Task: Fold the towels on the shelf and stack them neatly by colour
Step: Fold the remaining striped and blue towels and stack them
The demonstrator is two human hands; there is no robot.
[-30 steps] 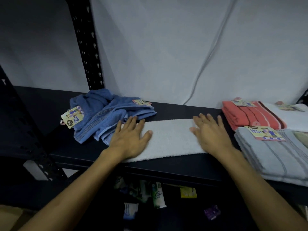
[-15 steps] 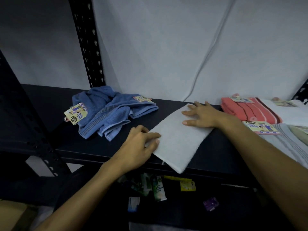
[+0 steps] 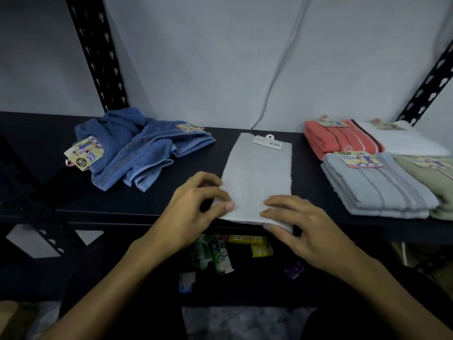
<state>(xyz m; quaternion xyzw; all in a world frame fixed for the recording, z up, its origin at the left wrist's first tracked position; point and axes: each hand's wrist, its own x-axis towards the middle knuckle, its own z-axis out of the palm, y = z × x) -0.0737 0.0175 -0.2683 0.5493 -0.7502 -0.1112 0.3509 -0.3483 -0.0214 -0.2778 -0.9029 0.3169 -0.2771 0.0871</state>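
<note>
1. The white towel [image 3: 259, 177] is laid flat on the dark shelf [image 3: 306, 231], its long side running away from the hands and its near edge at the shelf's front lip.
2. That towel's near left corner is pinched by the left hand [image 3: 196, 212], thumb and curled fingers closed on the fabric.
3. Its near right corner is gripped by the right hand [image 3: 301, 229], fingers laid over the top and the thumb tucked beneath the edge.
4. A white label [image 3: 267, 142] is seen at the towel's far end, well beyond both hands.
5. A crumpled heap of blue towels [image 3: 137, 148] with printed tags is found beyond and to the left of the left hand, apart from the white towel.
6. Folded towels are stacked to the right of the right hand: a grey striped towel [image 3: 377, 190] nearest, a coral towel [image 3: 343, 138] behind it, a white folded towel [image 3: 404, 141] and a green towel [image 3: 434, 177] further right.
7. Small packets [image 3: 220, 256] are seen on a lower level beneath the hands.
8. Nothing is placed between the hands and the towel.
</note>
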